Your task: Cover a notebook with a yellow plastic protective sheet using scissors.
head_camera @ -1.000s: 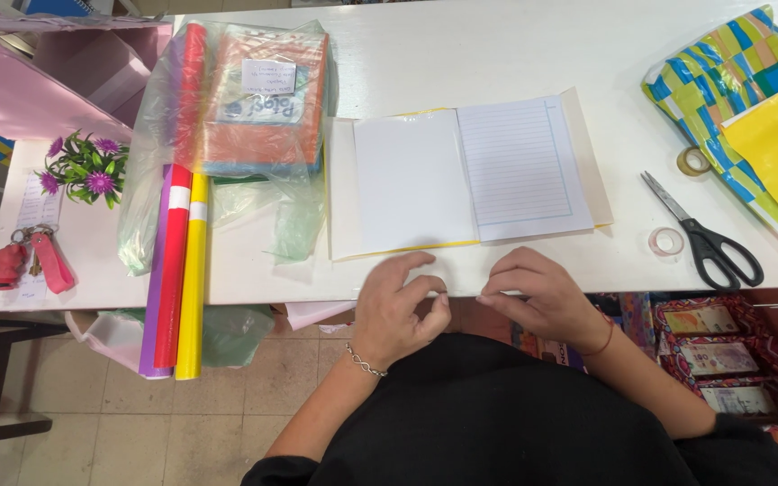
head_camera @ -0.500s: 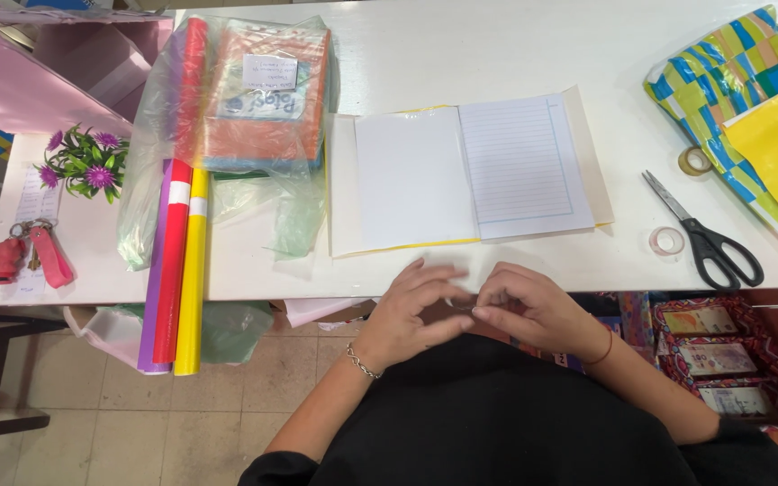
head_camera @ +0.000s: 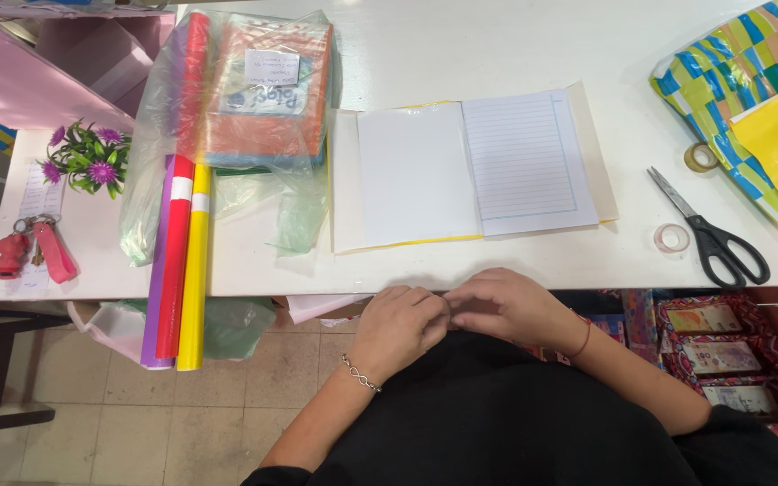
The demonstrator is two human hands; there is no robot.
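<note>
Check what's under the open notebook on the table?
Under the open notebook lies a yellow sheet, of which only thin edges show along the bottom and top. The rest of it, and anything else beneath, is covered by the notebook.

Table [head_camera: 515,54]: smooth, white, slight sheen. Notebook [head_camera: 465,171]: matt paper, one page lined, over a yellow paper cover. Rolls [head_camera: 177,261]: glossy paper, red, purple and yellow. Bag [head_camera: 150,180]: thin clear plastic, crinkled, shiny. Scissors [head_camera: 709,229]: bright metal blades, black plastic handles. Tape [head_camera: 673,238]: clear glossy plastic. Wrapping sheet [head_camera: 736,81]: glossy, patterned. Bracelet [head_camera: 359,373]: metal chain. Floor [head_camera: 92,396]: matt tile.
</note>
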